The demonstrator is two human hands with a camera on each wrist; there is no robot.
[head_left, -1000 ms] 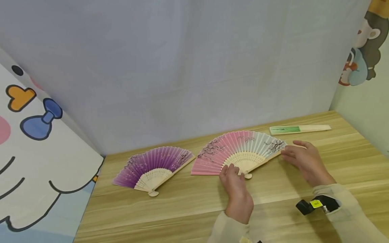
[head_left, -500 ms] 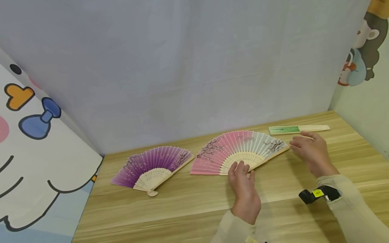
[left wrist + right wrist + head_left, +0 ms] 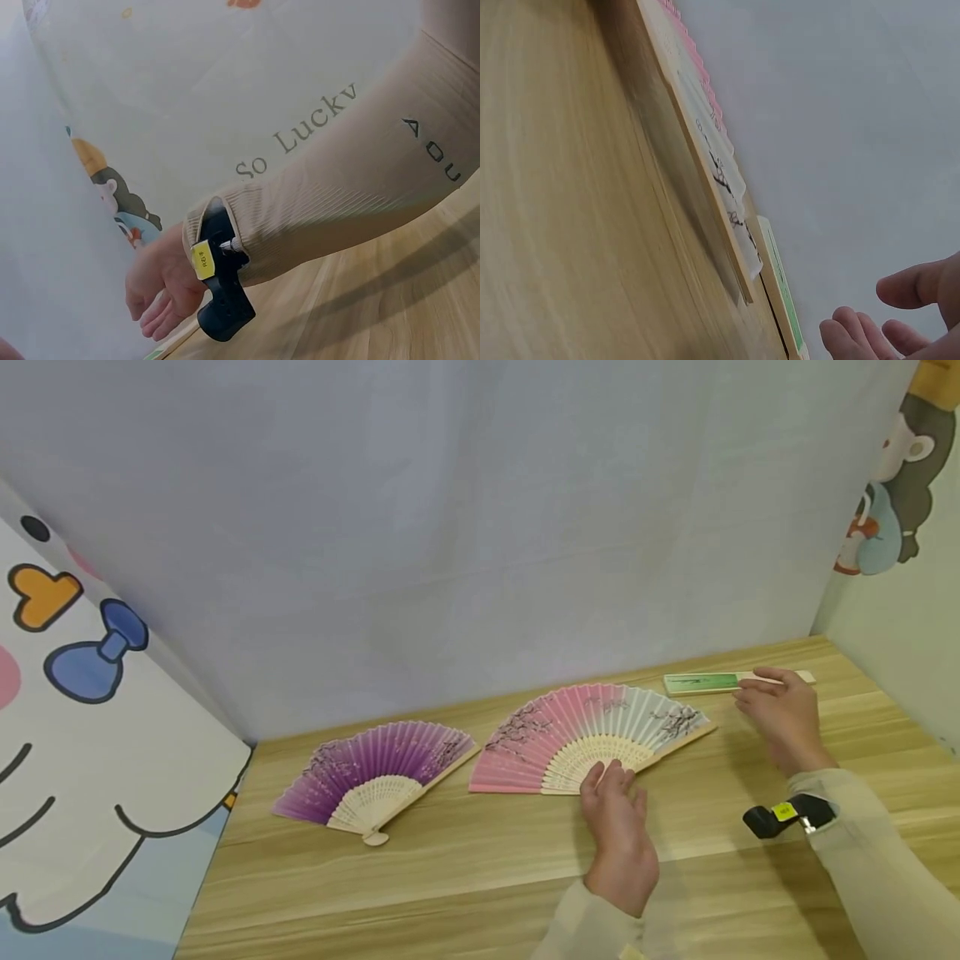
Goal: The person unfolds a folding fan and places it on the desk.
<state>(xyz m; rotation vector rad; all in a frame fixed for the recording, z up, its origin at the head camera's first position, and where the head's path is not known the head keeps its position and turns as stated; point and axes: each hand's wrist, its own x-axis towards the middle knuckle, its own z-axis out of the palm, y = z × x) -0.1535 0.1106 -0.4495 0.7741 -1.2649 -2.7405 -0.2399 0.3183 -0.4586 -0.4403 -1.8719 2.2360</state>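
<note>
A spread pink-and-white folding fan (image 3: 555,718) lies on the wooden table, its pivot end hidden behind my left hand (image 3: 621,839). That hand is held with relaxed fingers over the fan's lower edge; contact cannot be told. Beyond the fan's right tip is a folded green-and-cream fan (image 3: 705,683). My right hand (image 3: 783,714) hovers in front of the folded fan's cream end and partly covers it. In the right wrist view, the thumb and loosely bent fingers (image 3: 847,330) stand apart, holding nothing, beside the green fan (image 3: 784,289).
To the left lies a spread purple folding fan (image 3: 401,756), its edge close to the pink one. A pale cloth (image 3: 450,543) hangs behind the table (image 3: 450,893). A cartoon-printed panel (image 3: 112,760) borders the left side.
My right hand has left the pink fan's right tip and moved right and back to the folded green fan. My left hand has slid rightward along the pink fan's lower edge.
</note>
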